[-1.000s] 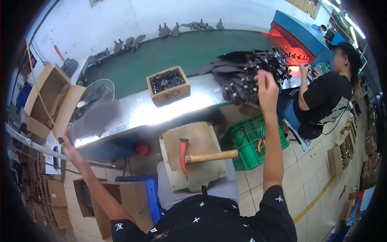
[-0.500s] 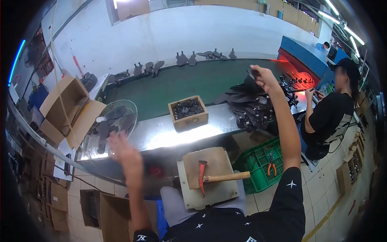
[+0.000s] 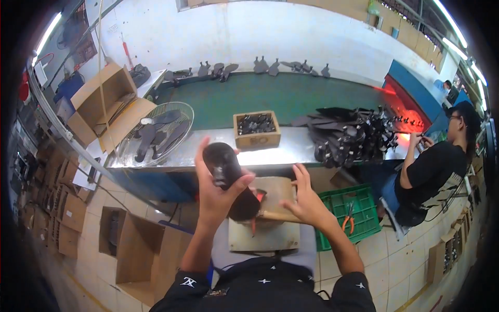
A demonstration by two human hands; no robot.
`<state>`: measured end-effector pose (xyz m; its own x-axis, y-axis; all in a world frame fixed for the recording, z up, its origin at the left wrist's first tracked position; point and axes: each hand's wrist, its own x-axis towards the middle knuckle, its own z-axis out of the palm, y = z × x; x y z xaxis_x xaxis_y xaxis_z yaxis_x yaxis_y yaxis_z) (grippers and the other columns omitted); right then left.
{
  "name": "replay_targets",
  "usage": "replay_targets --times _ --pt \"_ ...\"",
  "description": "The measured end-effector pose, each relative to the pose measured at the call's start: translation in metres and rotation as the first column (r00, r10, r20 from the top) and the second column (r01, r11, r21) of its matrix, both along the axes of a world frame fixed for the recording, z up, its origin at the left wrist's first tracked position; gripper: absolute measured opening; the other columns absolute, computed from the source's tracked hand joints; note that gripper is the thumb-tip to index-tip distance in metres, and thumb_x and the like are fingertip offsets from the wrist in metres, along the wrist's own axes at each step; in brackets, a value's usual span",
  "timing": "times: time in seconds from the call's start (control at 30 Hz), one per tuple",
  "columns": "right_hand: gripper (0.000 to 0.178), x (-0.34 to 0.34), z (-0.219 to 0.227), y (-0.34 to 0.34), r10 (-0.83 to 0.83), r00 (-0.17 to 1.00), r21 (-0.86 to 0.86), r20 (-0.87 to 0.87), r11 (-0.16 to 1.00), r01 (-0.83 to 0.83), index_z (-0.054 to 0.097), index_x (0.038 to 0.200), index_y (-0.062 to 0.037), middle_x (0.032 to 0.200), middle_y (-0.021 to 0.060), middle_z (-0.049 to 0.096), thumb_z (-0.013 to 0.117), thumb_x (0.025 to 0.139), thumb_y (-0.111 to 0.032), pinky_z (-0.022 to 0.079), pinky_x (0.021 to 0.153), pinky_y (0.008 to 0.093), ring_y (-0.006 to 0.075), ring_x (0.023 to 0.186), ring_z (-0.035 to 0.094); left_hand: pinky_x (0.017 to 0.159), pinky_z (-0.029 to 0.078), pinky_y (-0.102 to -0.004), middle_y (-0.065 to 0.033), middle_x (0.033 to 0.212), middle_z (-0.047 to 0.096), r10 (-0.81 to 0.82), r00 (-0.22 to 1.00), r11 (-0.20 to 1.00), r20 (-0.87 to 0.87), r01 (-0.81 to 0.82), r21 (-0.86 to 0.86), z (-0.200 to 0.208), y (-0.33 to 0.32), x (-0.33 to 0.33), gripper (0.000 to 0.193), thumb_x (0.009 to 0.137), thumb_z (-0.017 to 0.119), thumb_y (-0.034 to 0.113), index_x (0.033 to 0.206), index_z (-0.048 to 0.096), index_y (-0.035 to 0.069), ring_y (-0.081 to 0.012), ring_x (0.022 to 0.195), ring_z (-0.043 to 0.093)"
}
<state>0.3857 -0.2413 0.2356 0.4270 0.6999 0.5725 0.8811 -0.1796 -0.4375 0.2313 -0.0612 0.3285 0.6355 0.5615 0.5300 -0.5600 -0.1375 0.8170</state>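
Above the board on my lap, my left hand (image 3: 212, 196) grips a black shoe sole (image 3: 222, 160), long and glossy, tilted with its lower end over the hammer. My right hand (image 3: 305, 202) has its fingers spread and holds nothing; it hovers by the end of the hammer's wooden handle. The hammer (image 3: 275, 215), its head red, lies on a tan pad (image 3: 275, 188) on top of a pale board (image 3: 265, 240). The sole partly hides the hammer head. A large pile of black soles (image 3: 345, 136) lies on the metal bench at the right.
A wooden box (image 3: 257, 140) of small black parts stands on the bench. Left of it, a wire basket (image 3: 189, 112) holds soles. Open cartons (image 3: 136, 260) stand lower left. A green crate (image 3: 364, 236) with orange-handled pliers (image 3: 348, 224) sits right. A co-worker (image 3: 442, 161) works far right.
My left hand has come from near the basket to above my lap and now holds a sole. My right hand has come down from the pile, without the dark piece it held.
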Motion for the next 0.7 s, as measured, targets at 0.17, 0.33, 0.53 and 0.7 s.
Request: replay_targets --times 0.17,0.33,0.53,0.7 --pt "0.101 -0.036 -0.039 -0.036 -0.175 0.973 -0.567 -0.15 0.822 0.06 0.018 0.15 -0.0067 0.113 0.0278 0.058 0.08 0.074 -0.033 0.054 0.068 0.0512 0.0483 0.081 0.063 0.056 0.059 -0.0325 -0.0083 0.093 0.055 0.174 0.948 0.984 -0.266 -0.158 0.081 -0.061 0.01 0.001 0.089 0.087 0.071 0.006 0.15 0.011 0.022 -0.0144 0.07 0.06" --pt "0.057 -0.054 -0.068 -0.083 -0.242 0.963 -0.433 -0.123 0.886 0.167 0.054 0.126 -0.0038 0.077 0.0278 0.061 0.066 0.071 -0.004 0.053 0.065 0.0435 0.039 0.077 0.064 0.069 0.059 -0.0397 -0.0103 0.101 0.054 -0.107 0.955 0.942 -0.278 0.008 -0.335 -0.096 -0.003 0.017 0.067 0.088 0.07 0.014 0.144 0.033 0.014 -0.0189 0.083 0.06" --pt "0.036 -0.066 -0.151 -0.19 -0.179 0.97 -0.076 -0.163 0.983 0.169 0.059 0.126 -0.0051 0.082 0.0102 0.066 0.065 0.094 -0.019 0.052 0.065 0.0356 0.0204 0.069 0.062 0.111 0.013 -0.0681 -0.0284 0.15 0.024 0.51 0.56 0.749 -0.653 0.084 0.657 -0.185 -0.01 0.098 0.1 0.071 0.077 0.041 0.145 0.027 -0.004 -0.048 0.141 0.018" --pt "0.041 -0.005 -0.206 -0.206 -0.277 0.557 -0.01 -0.783 0.901 0.434 0.057 0.124 0.0021 0.099 0.0156 0.062 0.07 0.09 -0.017 0.047 0.06 0.034 0.0196 0.068 0.053 0.11 0.019 -0.0626 -0.0313 0.139 0.037 0.474 0.755 0.8 -0.453 -0.154 0.58 -0.185 0.034 0.188 0.076 0.076 0.073 0.038 0.129 0.046 -0.008 -0.0491 0.134 0.027"
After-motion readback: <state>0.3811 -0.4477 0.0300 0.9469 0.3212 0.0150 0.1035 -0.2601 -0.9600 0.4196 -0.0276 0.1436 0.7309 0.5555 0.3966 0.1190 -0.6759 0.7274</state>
